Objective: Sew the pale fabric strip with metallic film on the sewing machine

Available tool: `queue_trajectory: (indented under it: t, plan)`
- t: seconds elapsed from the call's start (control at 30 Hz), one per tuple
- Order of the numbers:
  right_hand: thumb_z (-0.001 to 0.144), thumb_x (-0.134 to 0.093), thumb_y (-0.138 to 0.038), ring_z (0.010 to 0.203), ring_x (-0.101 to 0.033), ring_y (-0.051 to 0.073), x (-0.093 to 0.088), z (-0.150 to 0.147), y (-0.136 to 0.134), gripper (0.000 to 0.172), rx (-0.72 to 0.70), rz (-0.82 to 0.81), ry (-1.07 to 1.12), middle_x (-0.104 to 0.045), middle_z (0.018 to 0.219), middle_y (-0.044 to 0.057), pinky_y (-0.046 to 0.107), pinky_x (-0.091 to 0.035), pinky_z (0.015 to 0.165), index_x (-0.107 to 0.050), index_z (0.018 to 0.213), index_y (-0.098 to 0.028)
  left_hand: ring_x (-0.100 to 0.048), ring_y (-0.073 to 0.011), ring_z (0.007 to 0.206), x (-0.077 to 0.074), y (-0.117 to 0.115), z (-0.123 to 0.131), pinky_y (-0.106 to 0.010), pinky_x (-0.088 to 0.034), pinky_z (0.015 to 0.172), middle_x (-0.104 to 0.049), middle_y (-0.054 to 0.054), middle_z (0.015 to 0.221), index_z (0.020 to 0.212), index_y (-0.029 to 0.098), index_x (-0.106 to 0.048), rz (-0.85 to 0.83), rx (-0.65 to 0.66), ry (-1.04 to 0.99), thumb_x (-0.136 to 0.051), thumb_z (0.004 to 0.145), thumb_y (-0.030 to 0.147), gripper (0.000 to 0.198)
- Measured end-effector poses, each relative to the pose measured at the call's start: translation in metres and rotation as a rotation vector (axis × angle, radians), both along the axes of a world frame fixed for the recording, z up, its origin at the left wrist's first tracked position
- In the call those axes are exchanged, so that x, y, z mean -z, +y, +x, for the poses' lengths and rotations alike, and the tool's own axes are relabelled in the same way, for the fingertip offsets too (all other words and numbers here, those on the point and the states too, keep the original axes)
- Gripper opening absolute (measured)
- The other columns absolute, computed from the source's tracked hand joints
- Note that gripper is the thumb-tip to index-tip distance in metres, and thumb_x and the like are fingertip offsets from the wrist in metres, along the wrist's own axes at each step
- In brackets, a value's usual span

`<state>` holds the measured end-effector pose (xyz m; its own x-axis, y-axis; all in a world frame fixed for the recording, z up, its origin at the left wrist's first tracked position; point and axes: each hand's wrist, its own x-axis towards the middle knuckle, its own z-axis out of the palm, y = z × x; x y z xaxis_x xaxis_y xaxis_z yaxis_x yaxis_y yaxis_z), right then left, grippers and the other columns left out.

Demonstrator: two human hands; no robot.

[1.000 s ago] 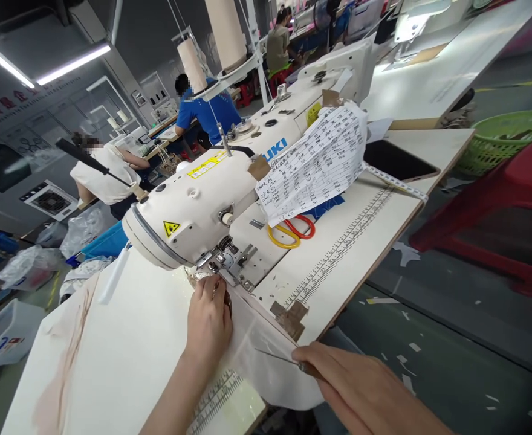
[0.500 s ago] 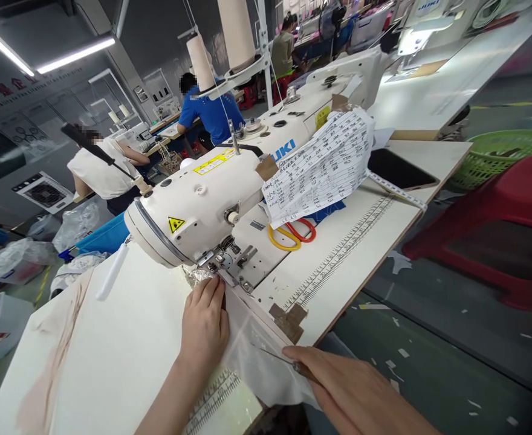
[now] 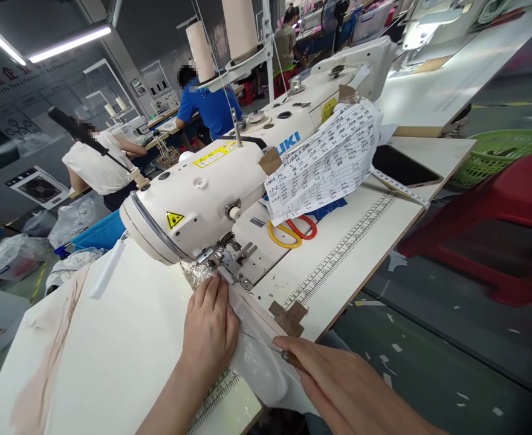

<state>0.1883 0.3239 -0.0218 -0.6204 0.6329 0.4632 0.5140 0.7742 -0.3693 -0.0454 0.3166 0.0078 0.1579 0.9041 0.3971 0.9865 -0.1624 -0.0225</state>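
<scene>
My left hand (image 3: 209, 329) lies flat, fingers stretched out, on a sheer white fabric piece (image 3: 259, 356) just in front of the presser foot (image 3: 223, 269) of a cream sewing machine (image 3: 211, 187). My right hand (image 3: 338, 383) is closed round a thin metal tool (image 3: 266, 345) whose tip rests on the fabric near the table's front edge. The fabric hangs over that edge.
A printed paper sheet (image 3: 324, 160) is taped to the machine, over yellow and red scissors (image 3: 291, 231). A phone (image 3: 402, 166) and tape measure (image 3: 399, 187) lie at the right. Red stool (image 3: 497, 223) and green basket (image 3: 502, 148) stand on the floor. Other people sit at machines behind.
My left hand has uncurled and now lies flat on the fabric. My right hand with the tool has slid left, closer to the left hand. The view has shifted slightly.
</scene>
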Motion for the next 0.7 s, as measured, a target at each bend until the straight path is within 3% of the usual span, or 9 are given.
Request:
queue_trajectory:
  t: [0.13,0.43,0.7]
  plan:
    - [0.077,-0.035,0.001,0.075,-0.069,0.020,-0.005,-0.004,0.002,0.055,-0.080,0.069,0.062,-0.071,0.097,0.006,0.030,-0.051,0.058,-0.047,0.126,-0.021,-0.049,-0.0313,0.123,0.000,-0.002,0.004,-0.050,-0.048,0.097,-0.058,-0.018,0.128,0.123,0.009,-0.055,0.014,0.000,0.049,-0.038,0.091,0.016,0.037]
    - [0.077,-0.034,0.003,0.071,-0.068,0.018,-0.014,-0.009,0.004,0.052,-0.085,0.056,0.057,-0.069,0.088,0.002,0.029,-0.048,0.057,-0.045,0.123,-0.018,-0.051,-0.0310,0.122,-0.004,-0.006,0.012,-0.047,-0.049,0.098,-0.059,-0.018,0.127,0.124,0.005,-0.053,0.052,0.011,0.093,-0.040,0.088,0.013,0.039]
    - [0.078,-0.033,0.000,0.070,-0.067,0.019,-0.007,-0.016,0.007,0.049,-0.085,0.044,0.075,-0.068,0.088,0.004,0.031,-0.047,0.056,-0.045,0.122,-0.017,-0.053,-0.0300,0.118,-0.004,-0.007,0.014,-0.047,-0.050,0.096,-0.061,-0.017,0.124,0.122,0.006,-0.054,0.085,0.037,0.069,-0.039,0.088,0.012,0.038]
